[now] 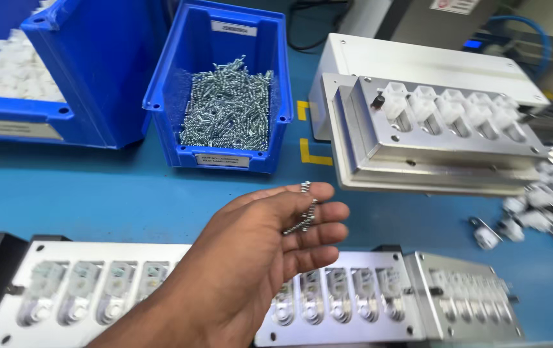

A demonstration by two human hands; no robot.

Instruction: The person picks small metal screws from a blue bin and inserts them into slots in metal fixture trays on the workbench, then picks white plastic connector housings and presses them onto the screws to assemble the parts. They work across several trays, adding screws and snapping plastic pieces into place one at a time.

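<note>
- Steel springs, a small bunch of them, lie across the fingers of the one hand in view; how many there are is hard to make out, as they overlap and blur together.
- Which hand this is I cannot tell for sure; the arm comes in from the bottom edge at about 7 o'clock, and the other hand is out of sight.
- The hand is palm up, fingers curled loosely and pointing toward 3 o'clock, the thumb resting on top of the springs, so the grip is a light pinch on them.
- It hovers above a long metal tray of small pockets, whose middle it hides and whose lower edge is cut off.
- At 12 o'clock from the hand stands a blue bin heaped with the same springs.
- At 2 o'clock sits a tilted metal block holding white plastic parts.
- Loose white parts at 3 o'clock are blurred and run off the edge.
</note>
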